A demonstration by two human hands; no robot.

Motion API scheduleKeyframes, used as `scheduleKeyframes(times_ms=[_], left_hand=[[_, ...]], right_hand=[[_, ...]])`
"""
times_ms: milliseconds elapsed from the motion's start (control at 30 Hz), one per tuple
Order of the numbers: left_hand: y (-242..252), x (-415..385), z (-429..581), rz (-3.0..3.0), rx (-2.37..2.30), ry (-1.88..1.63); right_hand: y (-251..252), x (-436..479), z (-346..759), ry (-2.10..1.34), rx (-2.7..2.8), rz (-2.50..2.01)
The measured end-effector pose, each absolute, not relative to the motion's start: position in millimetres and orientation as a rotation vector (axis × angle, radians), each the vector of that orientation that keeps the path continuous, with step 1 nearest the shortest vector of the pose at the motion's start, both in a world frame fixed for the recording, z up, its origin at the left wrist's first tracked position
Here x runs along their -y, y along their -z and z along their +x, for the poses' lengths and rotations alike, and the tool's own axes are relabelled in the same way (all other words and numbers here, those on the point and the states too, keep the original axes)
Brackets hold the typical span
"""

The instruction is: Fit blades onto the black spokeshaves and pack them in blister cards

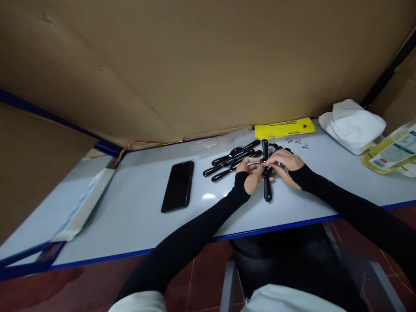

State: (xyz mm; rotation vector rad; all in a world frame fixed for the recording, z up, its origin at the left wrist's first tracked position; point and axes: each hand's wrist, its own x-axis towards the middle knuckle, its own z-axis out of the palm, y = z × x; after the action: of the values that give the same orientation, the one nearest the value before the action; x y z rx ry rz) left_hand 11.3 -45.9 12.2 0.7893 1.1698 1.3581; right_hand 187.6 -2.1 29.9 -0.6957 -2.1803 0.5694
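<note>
A black spokeshave with a long handle at each end stands lengthwise away from me, its middle between my hands. My left hand grips that middle from the left, fingers curled round it. From the right, my right hand pinches at the same spot; any small part under its fingertips is hidden. Several more black spokeshaves lie piled just left of my hands. Other dark parts show partly behind my right hand. Several small silver winged pieces lie beyond it.
Yellow printed cards and clear plastic bags lie along the back wall. A black phone rests left of the pile. At the right are a white cloth bundle and a bottle of yellow liquid. The table's blue edge runs in front.
</note>
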Motion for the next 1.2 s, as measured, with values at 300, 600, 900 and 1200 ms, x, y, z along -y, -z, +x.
scheduleKeyframes(times_ms=[300,600,900,1200], left_hand=[[-14.0,47.6,12.9,0.811,-1.180,-1.364],[-15.8,46.1,12.6,0.807,-1.175,-1.385],[-21.8,50.0,15.7,0.870,-1.192,-1.454],[-22.4,54.1,19.5,0.843,-1.197,-1.428]], right_hand=[[-36.9,7.6,184.9,-0.692,1.982,-0.812],[-38.0,-18.2,187.3,-1.840,0.991,-1.020],[-23.7,2.6,173.5,-1.128,1.689,-1.149],[-22.2,-3.8,181.8,-1.180,1.672,-1.276]])
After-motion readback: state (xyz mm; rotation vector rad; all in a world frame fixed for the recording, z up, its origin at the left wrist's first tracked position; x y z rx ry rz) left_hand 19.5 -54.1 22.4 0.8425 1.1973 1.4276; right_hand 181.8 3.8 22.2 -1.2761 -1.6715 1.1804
